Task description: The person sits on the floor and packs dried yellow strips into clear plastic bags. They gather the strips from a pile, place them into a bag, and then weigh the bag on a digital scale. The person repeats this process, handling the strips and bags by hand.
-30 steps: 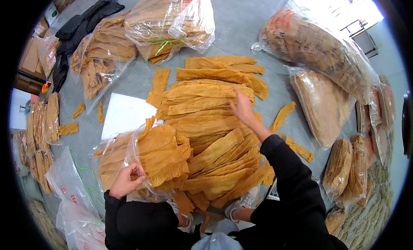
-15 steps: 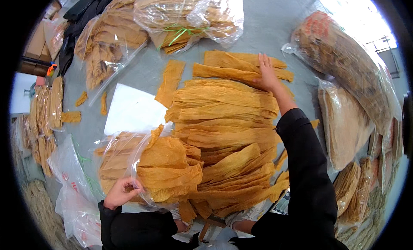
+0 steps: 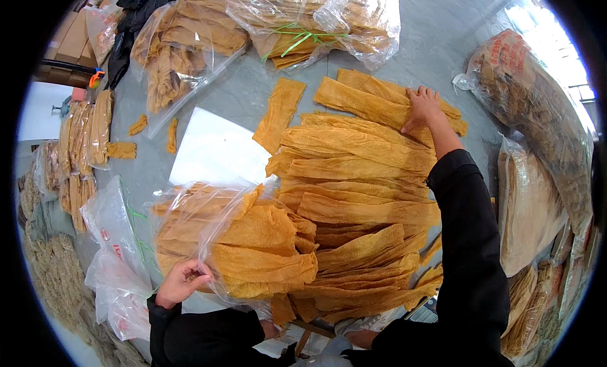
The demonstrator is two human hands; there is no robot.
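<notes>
My left hand (image 3: 184, 280) pinches the edge of a clear plastic bag (image 3: 215, 240) at lower left, which is partly filled with crinkled ochre sheet strips spilling from its mouth. My right hand (image 3: 425, 108) has its fingers curled over a few long ochre strips (image 3: 360, 101) lying crosswise beyond the main pile. That big layered pile of similar strips (image 3: 357, 152) spreads below it, down toward my feet. A single short strip (image 3: 278, 114) lies to the left, beside a white flat sheet (image 3: 215, 146) on the grey floor.
Bulging bags of strips (image 3: 183, 44) lie at the top, near black padded cloth (image 3: 129, 19). Large wrapped bundles (image 3: 525, 101) line the right side. Bagged bundles (image 3: 85, 146), loose plastic bags (image 3: 117, 253) and cardboard boxes (image 3: 69, 32) are at the left.
My right hand has moved from the main pile up to the far strips, and its fingers have closed over them. My left hand keeps pinching the bag. The camera view has shifted.
</notes>
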